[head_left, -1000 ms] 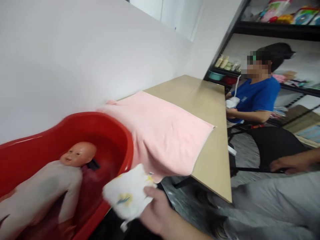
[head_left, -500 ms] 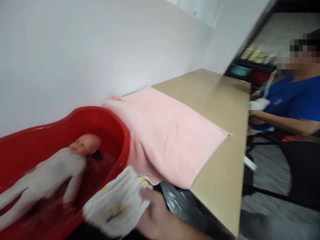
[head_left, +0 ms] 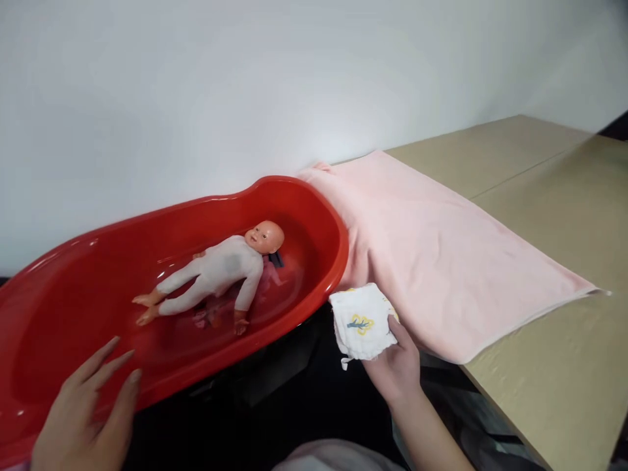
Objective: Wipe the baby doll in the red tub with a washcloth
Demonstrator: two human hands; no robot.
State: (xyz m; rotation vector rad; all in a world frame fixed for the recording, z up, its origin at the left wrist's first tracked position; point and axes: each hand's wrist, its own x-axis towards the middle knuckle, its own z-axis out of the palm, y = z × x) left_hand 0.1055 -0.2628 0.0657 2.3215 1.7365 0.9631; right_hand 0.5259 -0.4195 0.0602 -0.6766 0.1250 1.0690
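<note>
A small white washcloth [head_left: 360, 327] with a yellow and blue print is gripped in my right hand [head_left: 397, 366], thumb on top, just outside the tub's near right rim. My left hand [head_left: 91, 412] is open with fingers apart, over the near left rim of the red baby bathtub [head_left: 294, 320]. Inside the tub a baby doll [head_left: 226, 265] in a white suit lies on its back, head to the right and feet to the left. Whether my left fingers touch the rim I cannot tell.
A pink towel [head_left: 422, 242] lies spread over the wooden table [head_left: 564, 366] right of the tub, its left side hanging down beside the tub. A pale wall [head_left: 196, 91] rises directly behind the tub and table.
My view has swung left, so the person in blue is out of sight and more of the tub shows. My left hand has come into view; the right still holds the washcloth.
</note>
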